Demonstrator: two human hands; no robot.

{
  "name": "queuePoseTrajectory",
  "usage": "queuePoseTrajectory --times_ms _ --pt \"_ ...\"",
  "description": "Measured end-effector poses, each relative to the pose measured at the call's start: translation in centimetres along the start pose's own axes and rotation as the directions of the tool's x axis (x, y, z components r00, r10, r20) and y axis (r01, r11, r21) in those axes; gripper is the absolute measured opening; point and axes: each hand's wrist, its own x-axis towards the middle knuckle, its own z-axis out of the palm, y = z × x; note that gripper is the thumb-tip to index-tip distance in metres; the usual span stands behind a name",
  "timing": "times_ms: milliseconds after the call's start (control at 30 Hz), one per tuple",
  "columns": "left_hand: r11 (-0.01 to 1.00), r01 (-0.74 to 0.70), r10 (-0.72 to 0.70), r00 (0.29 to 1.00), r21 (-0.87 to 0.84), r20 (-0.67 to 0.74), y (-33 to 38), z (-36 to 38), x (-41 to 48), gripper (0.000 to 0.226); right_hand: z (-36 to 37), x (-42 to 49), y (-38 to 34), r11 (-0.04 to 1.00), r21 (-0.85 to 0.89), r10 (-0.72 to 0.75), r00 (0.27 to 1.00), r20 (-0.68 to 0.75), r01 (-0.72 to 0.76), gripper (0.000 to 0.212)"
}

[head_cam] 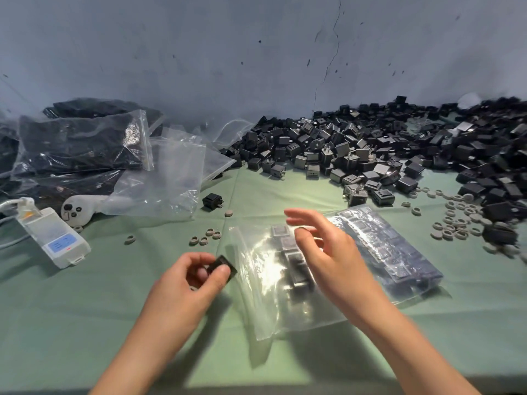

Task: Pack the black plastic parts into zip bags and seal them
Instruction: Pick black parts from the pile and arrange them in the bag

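Nearest, at 6 o'clock, two bare forearms reach over the green desk (85,323). At 7 o'clock the left hand (188,283) has its fingers curled round a black plastic part (225,266), pinched against the thumb. Blurred, the right hand (330,258) hovers with fingers spread and released over a half-filled zip bag (273,303) at centre. Touching it at 3 o'clock lies a full zip bag (405,252). A heap of loose parts (370,143) sits at 1 o'clock, empty bags (174,172) at 10 o'clock.

Dim, bluish — blurred, warped edges
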Motion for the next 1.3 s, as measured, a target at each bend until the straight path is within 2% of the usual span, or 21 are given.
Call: queuePoseTrajectory --times_ms 67,133,200,267,367,467,567,633,700,767,967,1133,1233,1300 --pt "0.981 -0.063 0.044 0.993 0.182 0.107 -0.5 0.6 -0.3 0.005 -0.3 -0.3 0.9 0.975 -0.211 -0.063 0.998 0.032 0.068 0.031" --pt "0.948 -0.147 0.093 0.977 0.282 0.193 -0.5 0.7 -0.5 0.003 -0.2 -0.7 1.5 0.934 -0.337 -0.092 0.992 0.089 0.117 0.029" --pt "0.937 -0.19 0.101 0.951 0.294 0.291 -0.4 0.4 -0.6 0.022 -0.1 -1.0 1.8 0.898 -0.409 -0.108 0.983 0.148 0.16 0.029" --pt "0.904 -0.246 0.107 0.922 0.349 0.372 -0.5 0.2 -0.7 0.03 0.0 -1.2 2.1 0.871 -0.451 -0.126 0.975 0.185 0.198 0.031" --pt "0.87 -0.316 0.179 0.918 0.379 0.354 -0.2 0.2 -0.8 0.028 0.1 -1.1 2.2 0.849 -0.478 -0.142 0.969 0.204 0.225 0.033" --pt "0.921 -0.297 0.212 0.925 0.252 0.316 0.6 0.5 -0.8 0.026 -0.1 -0.9 2.2 0.854 -0.472 -0.144 0.971 0.189 0.219 0.034" --pt "0.906 -0.35 0.22 0.87 0.239 0.441 1.0 1.4 -1.0 0.011 -0.3 -0.8 2.2 0.872 -0.451 -0.139 0.979 0.147 0.191 0.034" --pt "0.914 -0.329 0.164 0.835 0.238 0.525 1.1 1.7 -1.1 0.018 -0.5 -0.7 2.3 0.879 -0.444 -0.136 0.984 0.116 0.174 0.035" --pt "0.953 -0.245 0.116 0.838 0.176 0.533 1.1 1.5 -1.0 0.026 -0.7 -0.7 2.4 0.882 -0.442 -0.139 0.986 0.091 0.165 0.034" --pt "0.963 -0.231 0.121 0.833 0.141 0.54 1.1 1.2 -0.9 0.024 -0.8 -0.8 2.4 0.881 -0.445 -0.138 0.987 0.083 0.161 0.034" --pt "0.928 -0.275 0.108 0.847 0.253 0.521 0.5 2.1 -0.8 0.028 -0.2 -1.1 2.1 0.85 -0.489 -0.12 0.975 0.185 0.197 0.036" --pt "0.925 -0.286 0.113 0.835 0.249 0.538 0.5 2.3 -0.8 0.032 0.4 -1.3 2.1 0.812 -0.529 -0.093 0.949 0.3 0.247 0.047" --pt "0.931 -0.272 0.109 0.845 0.244 0.524 0.2 2.4 -0.7 0.039 0.1 -1.1 2.4 0.817 -0.534 -0.079 0.958 0.274 0.22 0.053" --pt "0.916 -0.301 0.119 0.835 0.265 0.538 -0.1 2.4 -0.6 0.035 -0.2 -0.8 2.8 0.794 -0.576 -0.056 0.968 0.246 0.193 0.06"
